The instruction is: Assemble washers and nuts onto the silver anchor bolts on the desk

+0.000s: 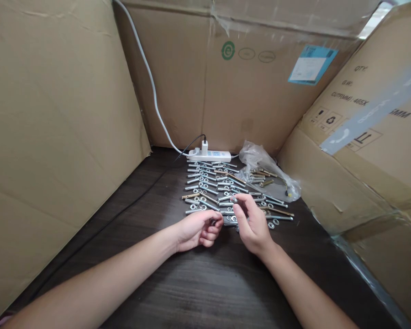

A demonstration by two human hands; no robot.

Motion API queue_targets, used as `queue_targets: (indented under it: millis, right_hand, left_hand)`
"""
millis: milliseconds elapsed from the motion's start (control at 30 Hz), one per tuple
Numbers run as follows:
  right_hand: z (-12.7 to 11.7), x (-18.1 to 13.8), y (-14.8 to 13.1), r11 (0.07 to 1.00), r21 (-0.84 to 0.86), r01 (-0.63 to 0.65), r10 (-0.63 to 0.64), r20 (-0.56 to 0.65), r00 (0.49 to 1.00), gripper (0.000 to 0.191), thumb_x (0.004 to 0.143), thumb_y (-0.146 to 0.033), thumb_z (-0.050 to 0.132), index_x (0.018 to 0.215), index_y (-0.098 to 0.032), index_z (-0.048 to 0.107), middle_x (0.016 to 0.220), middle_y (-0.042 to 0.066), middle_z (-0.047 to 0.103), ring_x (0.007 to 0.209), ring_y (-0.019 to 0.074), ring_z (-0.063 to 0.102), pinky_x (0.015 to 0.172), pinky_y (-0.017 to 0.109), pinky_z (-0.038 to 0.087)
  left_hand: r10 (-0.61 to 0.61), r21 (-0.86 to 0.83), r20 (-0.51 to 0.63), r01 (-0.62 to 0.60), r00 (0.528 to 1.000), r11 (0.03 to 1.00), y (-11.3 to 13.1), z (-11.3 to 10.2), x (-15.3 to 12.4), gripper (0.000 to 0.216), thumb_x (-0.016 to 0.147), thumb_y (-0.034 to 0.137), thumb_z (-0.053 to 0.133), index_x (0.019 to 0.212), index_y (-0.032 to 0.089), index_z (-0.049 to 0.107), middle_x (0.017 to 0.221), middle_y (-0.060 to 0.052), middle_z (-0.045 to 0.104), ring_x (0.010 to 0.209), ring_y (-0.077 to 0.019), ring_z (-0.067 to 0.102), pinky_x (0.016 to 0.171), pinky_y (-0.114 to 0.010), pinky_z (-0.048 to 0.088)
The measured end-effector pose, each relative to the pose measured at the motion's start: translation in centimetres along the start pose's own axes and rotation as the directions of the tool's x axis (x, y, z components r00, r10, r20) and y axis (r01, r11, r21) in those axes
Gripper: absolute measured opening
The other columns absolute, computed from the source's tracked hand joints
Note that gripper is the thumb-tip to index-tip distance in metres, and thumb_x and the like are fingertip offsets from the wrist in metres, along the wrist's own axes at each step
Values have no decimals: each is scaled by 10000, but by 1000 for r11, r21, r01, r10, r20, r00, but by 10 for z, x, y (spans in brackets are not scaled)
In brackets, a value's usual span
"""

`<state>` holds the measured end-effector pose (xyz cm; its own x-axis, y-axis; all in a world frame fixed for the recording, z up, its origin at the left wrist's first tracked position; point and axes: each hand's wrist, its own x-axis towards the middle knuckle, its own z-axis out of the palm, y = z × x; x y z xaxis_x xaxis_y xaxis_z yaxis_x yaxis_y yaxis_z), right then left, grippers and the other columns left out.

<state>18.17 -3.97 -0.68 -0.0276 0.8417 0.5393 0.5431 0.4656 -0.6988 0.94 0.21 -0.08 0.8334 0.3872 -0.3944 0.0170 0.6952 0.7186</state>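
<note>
Several silver bolts with washers (pixel 205 183) lie in neat rows on a dark wooden table (pixel 192 283). My left hand (pixel 200 230) rests on the table at the near end of the rows, fingers curled round a small metal piece. My right hand (pixel 251 221) is beside it, thumb and fingers pinched on a bolt at the front of the rows. The two hands almost touch. A clear plastic bag (pixel 263 162) with more bolts lies to the right of the rows.
A white power strip (pixel 210 156) with a plugged-in charger lies behind the rows, its white cable running up the back. A thin black cable crosses the table at left. Cardboard walls (pixel 55 114) enclose the table on the left, back and right.
</note>
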Motion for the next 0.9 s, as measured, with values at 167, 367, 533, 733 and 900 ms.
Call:
queue_targets:
  millis: [167, 367, 533, 733, 900]
  right_hand:
    - [-1, 0, -1, 1000, -16, -9, 9, 22, 1000, 138, 931, -241, 408, 1039, -204, 486, 860, 24, 561, 722, 155, 539, 664, 269, 426]
    - [-2, 0, -2, 999, -38, -7, 9, 36, 999, 120, 922, -235, 411, 1007, -198, 487, 817, 13, 536, 686, 145, 519, 641, 262, 414]
    - [-3, 0, -3, 998, -47, -37, 39, 35, 999, 119, 927, -232, 395, 995, -193, 485, 754, -4, 520, 615, 129, 491, 603, 252, 405]
    - [-2, 2, -4, 998, -55, -20, 23, 44, 999, 154, 930, -253, 413, 1015, -191, 526, 864, 35, 592, 728, 156, 560, 675, 274, 449]
    - [-2, 3, -4, 998, -44, 44, -37, 151, 988, 173, 904, -248, 478, 1025, -197, 590, 952, 59, 647, 834, 179, 609, 731, 287, 482]
  left_hand:
    - [-3, -2, -14, 3, 1000, 1000, 1, 2, -1, 193, 803, 296, 460, 684, 168, 377, 557, 70, 218, 457, -59, 120, 419, -180, 102]
    - [16, -11, -12, -16, 1000, 1000, 2, 3, -1, 174, 811, 270, 440, 684, 162, 390, 575, 62, 245, 454, -56, 122, 418, -178, 103]
    - [31, 4, -3, -31, 1000, 1000, 1, 2, -1, 186, 810, 260, 431, 662, 156, 385, 589, 56, 243, 455, -53, 128, 418, -178, 105]
    - [41, -1, 19, -41, 999, 999, 0, 0, 0, 146, 766, 238, 432, 654, 153, 393, 593, 47, 268, 452, -54, 149, 417, -179, 116]
    - [32, -31, -6, -33, 999, 999, -1, -3, 0, 95, 719, 208, 426, 650, 142, 425, 591, 35, 323, 439, -49, 170, 417, -178, 124]
